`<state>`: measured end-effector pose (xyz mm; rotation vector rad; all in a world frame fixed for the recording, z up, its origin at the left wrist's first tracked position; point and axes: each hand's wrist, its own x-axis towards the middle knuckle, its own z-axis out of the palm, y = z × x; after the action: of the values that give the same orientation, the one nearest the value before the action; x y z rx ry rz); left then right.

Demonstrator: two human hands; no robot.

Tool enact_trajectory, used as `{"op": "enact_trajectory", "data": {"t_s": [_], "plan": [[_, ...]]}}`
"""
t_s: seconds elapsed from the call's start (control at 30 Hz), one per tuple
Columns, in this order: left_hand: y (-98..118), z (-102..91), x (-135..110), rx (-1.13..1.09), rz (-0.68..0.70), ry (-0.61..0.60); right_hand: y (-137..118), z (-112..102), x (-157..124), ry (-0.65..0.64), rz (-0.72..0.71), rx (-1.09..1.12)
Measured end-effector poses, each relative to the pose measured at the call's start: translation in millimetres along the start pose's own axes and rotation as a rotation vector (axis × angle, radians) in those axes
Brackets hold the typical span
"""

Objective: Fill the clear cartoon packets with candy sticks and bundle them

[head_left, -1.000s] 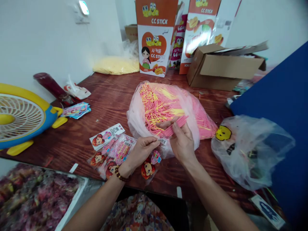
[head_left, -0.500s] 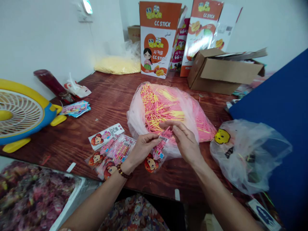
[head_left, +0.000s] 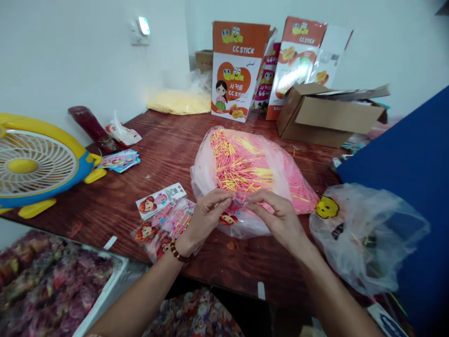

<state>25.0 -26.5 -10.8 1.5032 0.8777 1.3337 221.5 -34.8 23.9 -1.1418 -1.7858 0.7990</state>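
Observation:
My left hand and my right hand are both closed on a small printed packet with a cartoon face, held between them above the table's front. Pink sticks show inside the packet. Just behind the hands lies a big clear bag of pink and yellow sticks. A pile of filled cartoon packets lies left of my left hand, which wears a bead bracelet.
A yellow and blue fan stands at the left. Orange CC STICK boxes and an open cardboard box stand at the back. A crumpled smiley plastic bag and a blue panel are at the right.
The right hand pushed a bunch of pink sticks into the packet held by the left. Both hands now pinch the packet's top, and the packet has turned level.

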Motion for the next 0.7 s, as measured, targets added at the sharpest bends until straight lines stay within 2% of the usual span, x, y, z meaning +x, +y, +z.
{"op": "enact_trajectory", "data": {"t_s": [0.07,0.13,0.3,0.43,0.57,0.63,0.7], "plan": [[5,-3.2,-1,0.04,0.078,0.014,-6,3,2,-0.014,-0.017,0.072],[10,-6.3,-2,0.059,0.093,0.018,-11,6,5,0.002,0.025,0.101],[21,-25.4,-6,0.133,-0.043,0.049,-14,19,13,-0.097,0.166,0.209],[23,-64.1,-12,0.188,-0.196,0.093,-2,33,15,-0.198,0.207,0.253],[4,-106.0,-22,0.256,-0.379,0.072,17,38,16,-0.174,0.231,0.231],[-12,-118.2,-29,0.359,-0.413,0.051,25,37,17,-0.154,0.234,0.206],[-25,-122.7,-36,0.522,-0.393,0.039,32,34,18,-0.132,0.23,0.161]]}}
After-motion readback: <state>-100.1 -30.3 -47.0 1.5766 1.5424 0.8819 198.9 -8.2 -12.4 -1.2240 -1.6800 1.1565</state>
